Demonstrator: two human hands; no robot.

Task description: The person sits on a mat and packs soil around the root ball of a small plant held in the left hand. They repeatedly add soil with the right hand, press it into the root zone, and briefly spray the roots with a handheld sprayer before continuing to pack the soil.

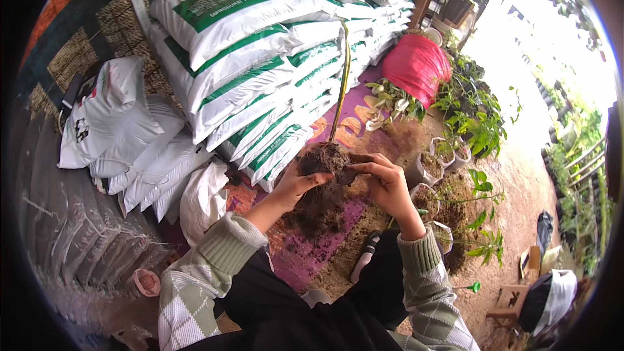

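Note:
A plant's root ball (323, 160), dark with soil and matted with fine roots, is held up in front of me. One long yellow-green stem (342, 83) rises from it towards the stacked sacks. My left hand (298, 185) grips the ball from its left side, the thumb laid across the front. On the other side the fingers of my right hand (382, 175) press against the ball's right edge. Loose roots and dark soil hang below or lie beneath it; where one ends and the other starts is unclear.
White and green sacks (243, 58) are piled ahead, with plainer white sacks (122, 126) at left. Soil is scattered over a purple painted mat (312, 258). To the right stand a red bag (417, 68), leafy plants (480, 131), white grow bags (431, 168) and a small wooden stool (508, 301).

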